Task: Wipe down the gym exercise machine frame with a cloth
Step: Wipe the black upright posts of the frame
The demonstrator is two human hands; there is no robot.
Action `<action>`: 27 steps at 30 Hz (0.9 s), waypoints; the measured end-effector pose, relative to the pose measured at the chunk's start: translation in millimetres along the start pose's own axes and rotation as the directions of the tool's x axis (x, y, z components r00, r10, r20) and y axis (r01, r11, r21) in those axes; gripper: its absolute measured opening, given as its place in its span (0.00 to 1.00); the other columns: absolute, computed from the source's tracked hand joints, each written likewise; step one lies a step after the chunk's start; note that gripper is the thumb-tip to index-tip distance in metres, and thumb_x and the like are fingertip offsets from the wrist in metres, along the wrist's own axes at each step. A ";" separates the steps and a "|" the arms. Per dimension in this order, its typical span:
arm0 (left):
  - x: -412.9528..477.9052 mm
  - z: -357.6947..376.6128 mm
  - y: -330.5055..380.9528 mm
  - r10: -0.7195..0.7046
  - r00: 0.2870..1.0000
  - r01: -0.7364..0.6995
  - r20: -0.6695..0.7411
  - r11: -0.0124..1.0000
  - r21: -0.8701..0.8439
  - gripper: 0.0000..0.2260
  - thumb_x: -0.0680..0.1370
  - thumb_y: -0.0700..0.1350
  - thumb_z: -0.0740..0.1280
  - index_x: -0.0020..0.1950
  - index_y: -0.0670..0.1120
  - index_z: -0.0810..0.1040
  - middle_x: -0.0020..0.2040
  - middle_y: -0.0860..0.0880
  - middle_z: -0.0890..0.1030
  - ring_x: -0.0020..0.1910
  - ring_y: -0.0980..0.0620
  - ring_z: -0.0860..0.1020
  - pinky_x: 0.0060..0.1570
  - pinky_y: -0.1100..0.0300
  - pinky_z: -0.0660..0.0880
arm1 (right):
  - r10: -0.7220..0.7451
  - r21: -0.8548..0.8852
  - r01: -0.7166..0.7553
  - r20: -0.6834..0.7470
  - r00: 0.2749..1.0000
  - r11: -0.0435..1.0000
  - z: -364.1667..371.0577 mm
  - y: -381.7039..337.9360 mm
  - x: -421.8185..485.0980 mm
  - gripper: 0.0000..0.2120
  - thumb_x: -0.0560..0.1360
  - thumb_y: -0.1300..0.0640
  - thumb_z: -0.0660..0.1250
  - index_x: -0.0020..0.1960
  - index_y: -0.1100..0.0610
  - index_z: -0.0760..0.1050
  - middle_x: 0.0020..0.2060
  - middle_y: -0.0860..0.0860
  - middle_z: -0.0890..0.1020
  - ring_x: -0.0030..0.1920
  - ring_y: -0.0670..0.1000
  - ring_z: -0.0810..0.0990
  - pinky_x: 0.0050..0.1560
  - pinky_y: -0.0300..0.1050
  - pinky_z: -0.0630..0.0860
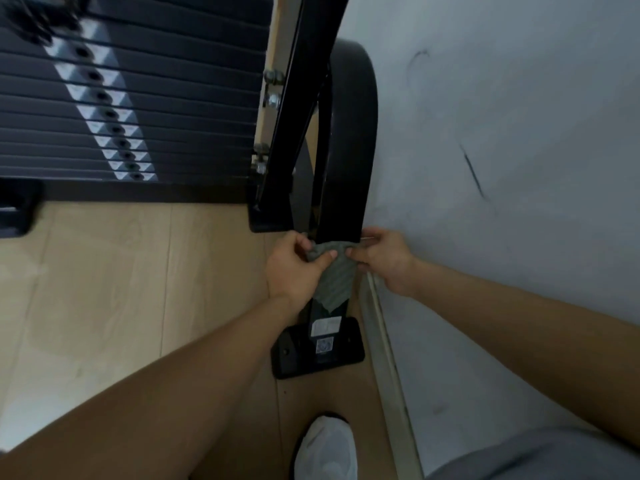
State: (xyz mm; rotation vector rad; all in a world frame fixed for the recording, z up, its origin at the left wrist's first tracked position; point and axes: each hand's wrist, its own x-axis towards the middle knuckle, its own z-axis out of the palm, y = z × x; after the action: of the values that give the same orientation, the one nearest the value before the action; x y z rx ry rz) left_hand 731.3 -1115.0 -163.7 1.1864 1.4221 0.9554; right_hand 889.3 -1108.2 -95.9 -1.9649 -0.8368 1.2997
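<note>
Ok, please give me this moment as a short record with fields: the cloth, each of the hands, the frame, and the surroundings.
cloth: grey-green cloth, laid across the frame bar
left hand: left hand grips the cloth's left side
right hand: right hand pinches the cloth's right edge
frame bar: black frame bar, running down to a foot plate that bears stickers
weight stack: weight stack, upper left
floor: light wood floor
wall: grey scuffed wall, right of the bar
shoe: white shoe, bottom edge

A pale plank floor meets a grey-white wall marked with dark scuffs, a light skirting strip running along the join, with a white shoe on the planks and grey fabric at the lower right corner.
</note>
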 end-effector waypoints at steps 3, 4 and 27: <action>16.9 0.4 25.1 0.087 0.994 -0.088 -0.060 0.996 0.001 0.18 0.68 0.55 0.79 0.40 0.55 0.69 0.43 0.52 0.78 0.42 0.55 0.77 0.40 0.61 0.74 | -0.118 0.041 0.119 -0.022 0.993 0.992 -5.9 -18.0 0.9 0.24 0.73 0.72 0.72 0.66 0.64 0.72 0.49 0.52 0.82 0.47 0.48 0.82 0.41 0.35 0.81; 24.0 -1.0 33.9 0.119 0.990 -0.119 -0.072 0.993 0.008 0.18 0.68 0.55 0.79 0.40 0.56 0.69 0.43 0.52 0.78 0.42 0.55 0.77 0.40 0.62 0.73 | -0.160 0.033 0.161 -0.026 0.987 0.986 -8.0 -23.1 2.3 0.25 0.73 0.72 0.72 0.68 0.64 0.72 0.53 0.54 0.82 0.50 0.50 0.82 0.45 0.37 0.82; 86.8 -70.5 179.2 0.384 0.876 -0.399 0.294 0.917 -0.009 0.08 0.79 0.46 0.70 0.58 0.50 0.82 0.52 0.51 0.83 0.49 0.53 0.81 0.52 0.55 0.80 | -0.365 0.063 0.377 -0.148 0.919 0.924 -35.9 -147.1 -31.9 0.07 0.78 0.66 0.70 0.54 0.59 0.78 0.43 0.54 0.85 0.36 0.48 0.85 0.30 0.44 0.79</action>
State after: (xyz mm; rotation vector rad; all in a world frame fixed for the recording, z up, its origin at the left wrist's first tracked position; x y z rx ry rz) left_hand 693.5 -991.5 3.5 1.6228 0.9932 0.9702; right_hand 889.0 -1050.7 47.7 -1.6966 -1.0078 0.9553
